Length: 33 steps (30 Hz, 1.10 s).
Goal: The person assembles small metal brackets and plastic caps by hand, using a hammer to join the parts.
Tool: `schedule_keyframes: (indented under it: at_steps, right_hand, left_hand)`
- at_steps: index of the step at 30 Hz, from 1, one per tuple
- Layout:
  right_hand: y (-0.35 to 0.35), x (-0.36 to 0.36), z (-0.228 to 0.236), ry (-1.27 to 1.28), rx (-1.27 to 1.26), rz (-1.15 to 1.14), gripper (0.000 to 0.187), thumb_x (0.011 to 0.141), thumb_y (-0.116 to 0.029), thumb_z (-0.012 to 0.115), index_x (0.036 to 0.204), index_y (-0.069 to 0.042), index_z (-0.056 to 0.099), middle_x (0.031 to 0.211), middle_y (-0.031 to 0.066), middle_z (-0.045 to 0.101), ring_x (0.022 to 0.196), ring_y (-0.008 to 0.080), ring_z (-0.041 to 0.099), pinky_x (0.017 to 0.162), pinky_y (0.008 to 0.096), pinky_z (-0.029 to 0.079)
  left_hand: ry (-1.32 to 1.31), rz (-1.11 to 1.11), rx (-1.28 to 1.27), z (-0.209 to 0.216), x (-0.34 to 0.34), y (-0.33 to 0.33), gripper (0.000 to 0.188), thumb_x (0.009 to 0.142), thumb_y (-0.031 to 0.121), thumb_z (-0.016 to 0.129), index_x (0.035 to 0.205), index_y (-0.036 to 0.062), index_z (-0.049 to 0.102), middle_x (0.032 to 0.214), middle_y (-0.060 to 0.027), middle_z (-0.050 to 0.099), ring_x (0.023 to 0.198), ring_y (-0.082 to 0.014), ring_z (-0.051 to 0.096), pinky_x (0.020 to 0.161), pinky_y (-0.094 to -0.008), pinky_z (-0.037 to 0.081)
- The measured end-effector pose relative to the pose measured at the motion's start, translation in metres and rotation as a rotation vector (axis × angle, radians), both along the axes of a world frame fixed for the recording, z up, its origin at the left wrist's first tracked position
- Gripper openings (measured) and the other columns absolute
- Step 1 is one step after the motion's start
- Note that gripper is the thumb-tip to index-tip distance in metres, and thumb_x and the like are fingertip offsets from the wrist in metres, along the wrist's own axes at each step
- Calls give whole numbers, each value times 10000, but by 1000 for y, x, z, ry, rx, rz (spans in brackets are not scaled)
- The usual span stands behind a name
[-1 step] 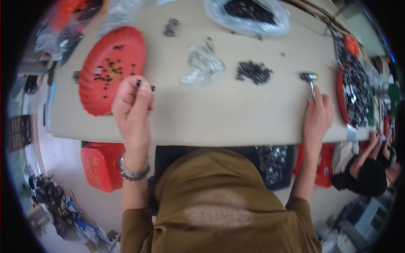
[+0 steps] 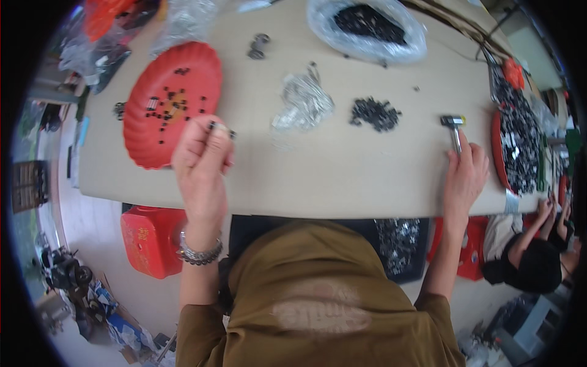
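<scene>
My left hand point(image 2: 205, 156) is raised over the near right rim of a red scalloped tray point(image 2: 137, 137). Its fingers are pinched on a small piece with black ends point(image 2: 214, 125), mostly hidden by the fingertips. Small black parts point(image 2: 174, 107) lie scattered in that tray. Over on the right, my right hand point(image 2: 466, 177) grips the metal handle of a small hammer point(image 2: 453, 121), whose head is dark with a yellow end. Between the hands, a clear bag of thin silvery pieces point(image 2: 306, 101) and a loose pile of small black parts point(image 2: 375, 114) rest on the table.
A plastic-lined container of black parts point(image 2: 370, 24) stands at the far side. Another red tray point(image 2: 498, 153), heaped with dark shiny parts, is at the right edge. Red stools point(image 2: 153, 241) stand below the table point(image 2: 306, 189). Another person's arm point(image 2: 532, 226) shows at far right.
The whole view has shifted a little, so everything appears slightly farther right and mostly lower. Both hands keep their holds.
</scene>
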State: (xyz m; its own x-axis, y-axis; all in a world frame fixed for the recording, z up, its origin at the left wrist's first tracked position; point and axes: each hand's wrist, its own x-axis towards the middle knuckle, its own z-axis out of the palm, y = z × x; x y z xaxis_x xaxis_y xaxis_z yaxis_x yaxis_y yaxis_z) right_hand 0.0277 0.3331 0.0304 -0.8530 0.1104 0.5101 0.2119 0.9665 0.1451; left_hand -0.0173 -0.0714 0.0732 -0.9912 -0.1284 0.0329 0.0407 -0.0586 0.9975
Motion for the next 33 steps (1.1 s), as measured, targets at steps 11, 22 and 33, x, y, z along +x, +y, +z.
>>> schedule_keyframes:
  at_steps: [11, 22, 33]
  right_hand:
    - [-159, -30, 32, 125, -964, 907, 342, 711, 57, 837, 1027, 1, 720, 916, 119, 684, 829, 290, 661, 695, 378, 539]
    - [-139, -36, 8, 166, -1613, 609, 103, 883, 96, 714, 953, 31, 676, 1043, 101, 687, 843, 105, 674, 638, 253, 611]
    - [-138, -38, 5, 102, -1757, 654, 115, 901, 83, 709, 993, 34, 662, 1072, 89, 662, 786, 95, 661, 600, 241, 606]
  left_hand:
    - [-242, -292, 284, 2, 14, 80, 140, 974, 143, 737, 1022, 12, 735, 825, 24, 699, 669, -16, 534, 593, -192, 420]
    - [342, 6, -711, -14, -57, 75, 529, 836, 169, 781, 1296, -28, 609, 1151, -219, 650, 968, -328, 626, 848, -427, 537]
    - [116, 180, -1309, -50, -173, 35, 352, 923, 176, 688, 1229, 7, 651, 1079, -252, 721, 960, -487, 689, 815, -546, 551]
